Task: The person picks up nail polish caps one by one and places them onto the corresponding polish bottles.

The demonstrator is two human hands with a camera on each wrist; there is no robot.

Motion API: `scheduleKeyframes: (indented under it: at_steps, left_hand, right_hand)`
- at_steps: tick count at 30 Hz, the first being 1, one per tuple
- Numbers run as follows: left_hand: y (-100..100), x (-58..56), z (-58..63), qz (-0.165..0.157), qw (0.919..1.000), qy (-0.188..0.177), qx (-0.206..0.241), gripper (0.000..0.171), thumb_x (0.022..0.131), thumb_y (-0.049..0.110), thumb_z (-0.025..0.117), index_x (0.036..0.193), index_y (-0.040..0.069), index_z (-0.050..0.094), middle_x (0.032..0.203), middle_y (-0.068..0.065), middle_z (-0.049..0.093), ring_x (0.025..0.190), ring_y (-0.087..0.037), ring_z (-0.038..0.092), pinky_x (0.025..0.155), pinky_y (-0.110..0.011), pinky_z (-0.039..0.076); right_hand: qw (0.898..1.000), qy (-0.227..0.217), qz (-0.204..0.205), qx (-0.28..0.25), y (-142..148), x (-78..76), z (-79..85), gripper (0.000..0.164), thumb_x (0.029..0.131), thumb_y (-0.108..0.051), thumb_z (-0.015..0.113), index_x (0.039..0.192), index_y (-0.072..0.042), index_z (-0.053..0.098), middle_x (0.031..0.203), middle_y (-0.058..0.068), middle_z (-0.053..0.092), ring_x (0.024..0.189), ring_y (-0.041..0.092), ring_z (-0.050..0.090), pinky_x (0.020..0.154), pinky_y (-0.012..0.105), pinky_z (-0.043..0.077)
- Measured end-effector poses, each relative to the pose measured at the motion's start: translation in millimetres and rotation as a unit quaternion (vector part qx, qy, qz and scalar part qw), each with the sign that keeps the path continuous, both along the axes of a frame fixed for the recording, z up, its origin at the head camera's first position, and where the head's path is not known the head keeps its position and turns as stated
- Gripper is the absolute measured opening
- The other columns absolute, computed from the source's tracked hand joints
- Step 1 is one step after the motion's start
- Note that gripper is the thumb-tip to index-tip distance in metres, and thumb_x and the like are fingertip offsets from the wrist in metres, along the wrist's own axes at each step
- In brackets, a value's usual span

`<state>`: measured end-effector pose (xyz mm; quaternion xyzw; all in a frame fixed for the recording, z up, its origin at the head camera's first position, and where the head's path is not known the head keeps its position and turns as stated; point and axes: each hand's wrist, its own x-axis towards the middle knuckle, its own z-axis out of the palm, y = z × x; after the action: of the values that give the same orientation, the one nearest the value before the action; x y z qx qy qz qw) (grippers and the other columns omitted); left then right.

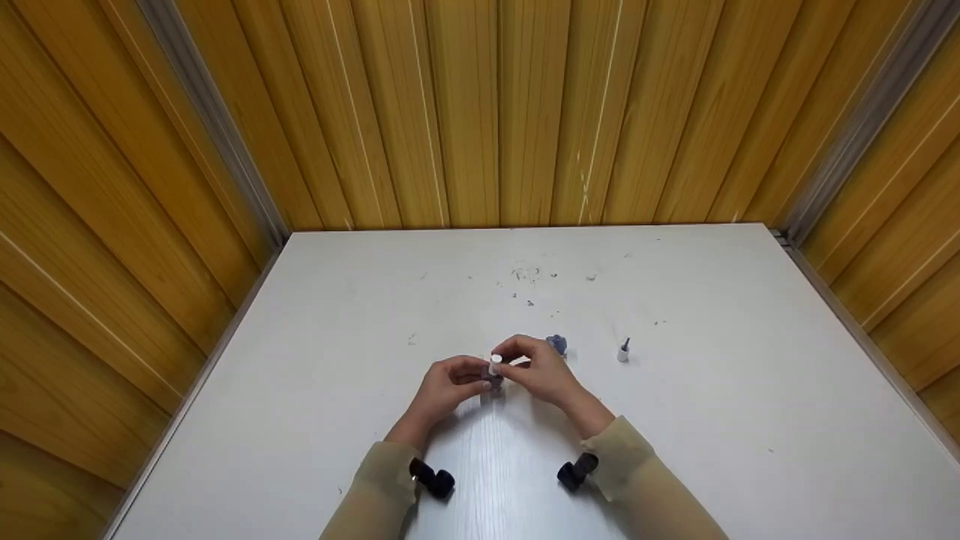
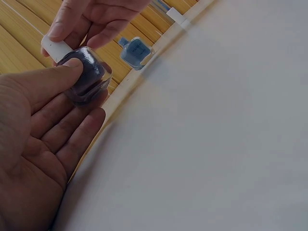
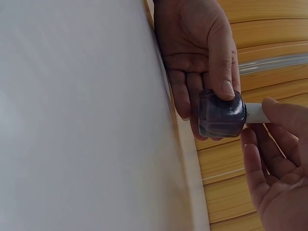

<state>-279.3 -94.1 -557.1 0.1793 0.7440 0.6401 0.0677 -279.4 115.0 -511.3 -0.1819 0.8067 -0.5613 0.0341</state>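
White cap between the fingers of the right hand, purple bottle in the left hand, above the bench.

Both hands' fingers pinch: left thumb pressing the bottle's side, right thumb and fingertips gripping the cap. To my eye, turning it neatly means keeping the glass upright and still, well clear of the uncapped blue bottle.

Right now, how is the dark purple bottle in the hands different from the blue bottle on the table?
Colour: the dark purple bottle is much darker than the blue bottle.
Cap: the dark purple bottle has a white cap at its neck; the blue bottle's neck is bare.
Place: the left hand holds the dark purple bottle; the blue bottle rests on the table, untouched.
Both are squarish, see-through bottles.
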Motion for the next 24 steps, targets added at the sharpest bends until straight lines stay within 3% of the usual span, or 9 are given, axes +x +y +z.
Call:
scheduleKeyframes:
  at_steps: [6, 13, 17, 24]
  left_hand:
    - [0.4, 0.0, 0.4, -0.006, 0.9999, 0.002, 0.009, 0.029, 0.09, -0.001, 0.075, 0.118, -0.007, 0.069, 0.116, -0.025, 0.074, 0.107, -0.027, 0.075, 0.09, -0.023, 0.06]
    - [0.4, 0.1, 0.4, -0.007, 0.9999, -0.01, 0.012, 0.03, 0.09, -0.001, 0.075, 0.12, -0.006, 0.069, 0.118, -0.024, 0.073, 0.109, -0.03, 0.075, 0.091, -0.026, 0.061]
    - [0.7, 0.3, 0.4, -0.001, 0.9999, -0.009, 0.01, 0.03, 0.09, -0.002, 0.075, 0.119, -0.007, 0.069, 0.118, -0.025, 0.073, 0.108, -0.033, 0.074, 0.09, -0.026, 0.061]
    - [0.5, -0.1, 0.3, -0.002, 0.9999, -0.006, 0.011, 0.028, 0.09, -0.002, 0.075, 0.117, -0.008, 0.069, 0.117, -0.026, 0.073, 0.107, -0.032, 0.075, 0.088, -0.024, 0.061]
  right_hand:
    - [1.0, -0.007, -0.013, -0.002, -0.2, -1.3, -1.0, 0.021, 0.091, -0.013, 0.078, 0.109, -0.003, 0.071, 0.107, 0.015, 0.073, 0.102, 0.022, 0.068, 0.081, 0.023, 0.057]
    - [0.999, 0.002, 0.045, -0.018, 5.9, -0.9, 2.0, 0.035, 0.097, -0.013, 0.071, 0.127, 0.003, 0.067, 0.122, 0.019, 0.071, 0.116, 0.034, 0.065, 0.088, 0.024, 0.057]
    - [0.998, 0.013, 0.066, -0.021, 7.6, -1.4, 1.8, 0.031, 0.098, -0.007, 0.067, 0.127, 0.003, 0.068, 0.125, 0.021, 0.071, 0.117, 0.039, 0.065, 0.087, 0.019, 0.056]
    - [0.998, 0.015, 0.058, -0.016, 7.1, -1.7, 1.3, 0.026, 0.097, -0.003, 0.066, 0.122, 0.0, 0.071, 0.12, 0.02, 0.073, 0.111, 0.034, 0.069, 0.086, 0.019, 0.056]
